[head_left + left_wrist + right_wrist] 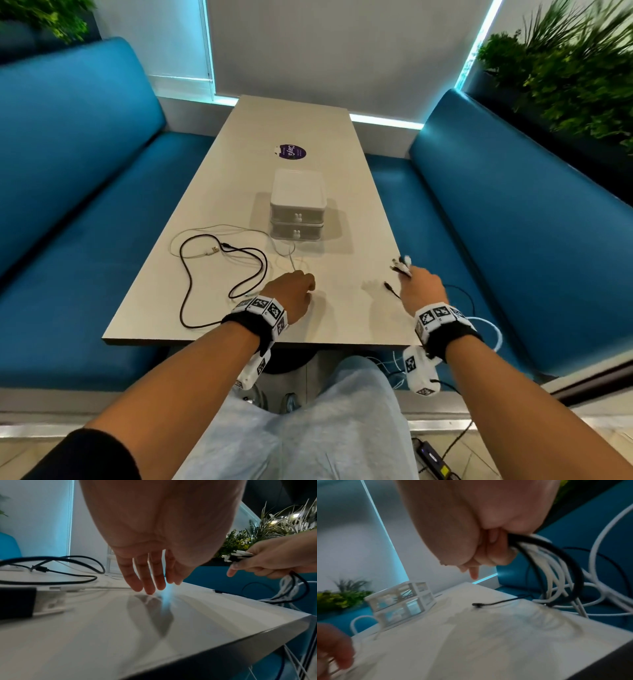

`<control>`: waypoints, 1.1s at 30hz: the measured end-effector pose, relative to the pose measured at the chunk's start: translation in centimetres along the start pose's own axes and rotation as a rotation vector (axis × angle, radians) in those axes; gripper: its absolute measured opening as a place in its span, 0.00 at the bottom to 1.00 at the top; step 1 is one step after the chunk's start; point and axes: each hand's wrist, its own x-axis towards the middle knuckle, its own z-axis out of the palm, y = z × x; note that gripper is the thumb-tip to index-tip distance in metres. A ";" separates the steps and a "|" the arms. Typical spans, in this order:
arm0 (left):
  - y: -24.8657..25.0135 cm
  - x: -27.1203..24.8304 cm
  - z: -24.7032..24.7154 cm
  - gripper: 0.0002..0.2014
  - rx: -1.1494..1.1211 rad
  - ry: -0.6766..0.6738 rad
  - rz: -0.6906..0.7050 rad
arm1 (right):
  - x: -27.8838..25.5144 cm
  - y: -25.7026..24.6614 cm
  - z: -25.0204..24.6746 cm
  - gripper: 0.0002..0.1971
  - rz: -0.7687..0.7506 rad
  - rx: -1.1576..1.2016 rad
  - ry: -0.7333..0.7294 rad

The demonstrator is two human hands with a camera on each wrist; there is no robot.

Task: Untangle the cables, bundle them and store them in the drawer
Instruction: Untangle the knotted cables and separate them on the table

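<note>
A black cable [219, 274] and a thin white cable [239, 230] lie looped on the left half of the table [342, 318]. My left hand [291, 291] hovers over the table with straight fingers [147, 582], fingertips near the white cable's end, holding nothing. My right hand [419, 286] grips a bundle of black and white cables [553, 563] at the table's right edge; their plugs [402, 264] stick out past the fingers and the loops hang off the edge. A white two-drawer box [297, 205] stands mid-table, both drawers closed.
Blue bench seats [85, 219] flank the table on both sides. A purple sticker [291, 152] lies beyond the drawer box. A black plug end [388, 286] rests on the table near my right hand. Plants [565, 68] stand at the far right.
</note>
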 end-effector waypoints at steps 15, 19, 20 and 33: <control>-2.3 -2.5 -0.5 0.15 0.409 0.107 -0.265 | -3.7 -6.6 5.7 0.13 -0.084 0.250 -0.331; -2.8 -1.9 -0.5 0.16 0.478 0.064 -0.204 | -3.8 -6.4 5.9 0.16 -0.100 0.275 -0.339; -2.8 -1.7 -0.7 0.17 0.460 0.065 -0.189 | -3.9 -6.3 5.9 0.16 -0.109 0.301 -0.340; 0.5 -1.3 0.4 0.18 -0.201 -0.028 0.103 | -3.3 -6.1 6.4 0.15 -0.151 0.457 -0.300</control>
